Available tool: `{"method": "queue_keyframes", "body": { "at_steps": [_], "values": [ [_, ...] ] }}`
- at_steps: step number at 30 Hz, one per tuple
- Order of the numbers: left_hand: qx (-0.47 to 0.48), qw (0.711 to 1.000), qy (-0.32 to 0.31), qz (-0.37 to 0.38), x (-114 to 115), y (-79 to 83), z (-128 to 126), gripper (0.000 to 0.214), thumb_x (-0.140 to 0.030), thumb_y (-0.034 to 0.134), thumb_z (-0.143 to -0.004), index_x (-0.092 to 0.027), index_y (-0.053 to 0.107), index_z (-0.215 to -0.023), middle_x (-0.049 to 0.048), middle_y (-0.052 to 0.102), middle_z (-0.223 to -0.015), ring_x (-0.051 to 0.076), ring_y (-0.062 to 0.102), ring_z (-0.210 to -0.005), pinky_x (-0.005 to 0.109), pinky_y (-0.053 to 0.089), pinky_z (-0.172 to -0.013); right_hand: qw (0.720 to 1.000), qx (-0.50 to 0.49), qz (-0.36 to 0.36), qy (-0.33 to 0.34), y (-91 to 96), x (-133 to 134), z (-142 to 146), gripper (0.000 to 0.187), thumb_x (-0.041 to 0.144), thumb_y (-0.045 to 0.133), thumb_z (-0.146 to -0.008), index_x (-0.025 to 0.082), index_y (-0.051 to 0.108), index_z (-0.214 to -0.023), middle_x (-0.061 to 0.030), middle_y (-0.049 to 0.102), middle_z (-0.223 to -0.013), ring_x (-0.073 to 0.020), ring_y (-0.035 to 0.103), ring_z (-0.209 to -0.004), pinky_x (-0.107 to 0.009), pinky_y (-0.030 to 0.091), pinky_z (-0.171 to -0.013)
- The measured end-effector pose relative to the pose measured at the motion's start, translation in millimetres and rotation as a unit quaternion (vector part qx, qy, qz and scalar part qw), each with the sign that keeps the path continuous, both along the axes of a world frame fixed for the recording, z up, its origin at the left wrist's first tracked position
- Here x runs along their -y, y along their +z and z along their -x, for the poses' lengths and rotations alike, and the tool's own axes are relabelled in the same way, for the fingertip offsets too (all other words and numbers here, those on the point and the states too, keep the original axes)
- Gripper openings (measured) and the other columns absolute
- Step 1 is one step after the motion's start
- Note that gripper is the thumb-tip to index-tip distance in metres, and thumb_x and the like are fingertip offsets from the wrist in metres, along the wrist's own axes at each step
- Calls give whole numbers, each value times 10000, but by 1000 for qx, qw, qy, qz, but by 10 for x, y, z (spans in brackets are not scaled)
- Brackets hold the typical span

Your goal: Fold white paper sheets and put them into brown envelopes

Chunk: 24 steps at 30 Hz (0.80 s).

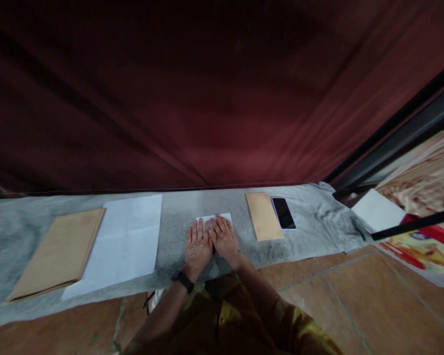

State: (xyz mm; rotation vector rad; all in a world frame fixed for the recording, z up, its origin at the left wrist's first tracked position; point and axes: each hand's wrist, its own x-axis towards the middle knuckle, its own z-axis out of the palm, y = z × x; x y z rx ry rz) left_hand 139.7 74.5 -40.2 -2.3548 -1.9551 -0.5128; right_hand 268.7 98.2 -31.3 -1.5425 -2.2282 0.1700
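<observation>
My left hand [197,245] and my right hand [224,235] lie flat side by side on a small folded white paper [211,218], fingers stretched out and pressing it against the grey cloth [177,222]. Only the paper's far edge shows past my fingertips. A black band is on my left wrist. Neither hand grips anything.
On the cloth to the left lie a large white sheet [124,244] and a big brown envelope [61,251]. On the right are a small brown envelope [263,216] and a dark phone [283,213]. A dark red curtain [207,98] hangs behind. Tiled floor [355,296] lies at the front and right.
</observation>
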Motion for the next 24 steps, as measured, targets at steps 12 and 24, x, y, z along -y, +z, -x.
{"method": "queue_keyframes", "body": {
  "at_steps": [12, 24],
  "values": [
    [35, 998, 49, -17, 98, -102, 161, 592, -337, 320, -1025, -54, 395, -1539, 199, 424, -1581, 311, 358, -1499, 540, 302, -1211, 996, 39, -35, -75, -135, 49, -118, 546, 388, 489, -1041, 149, 442, -1529, -225, 327, -1627, -330, 334, -1496, -575, 287, -1180],
    [29, 998, 53, -4, 222, -43, 193, 554, -303, 371, -1018, -116, 418, -1538, 153, 410, -1603, 312, 357, -1499, 534, 350, -1194, 994, 42, -70, -76, -185, 66, -114, 750, 581, 584, -950, 118, 447, -1525, -266, 318, -1618, -400, 371, -1457, -590, 291, -1155]
  ]
}}
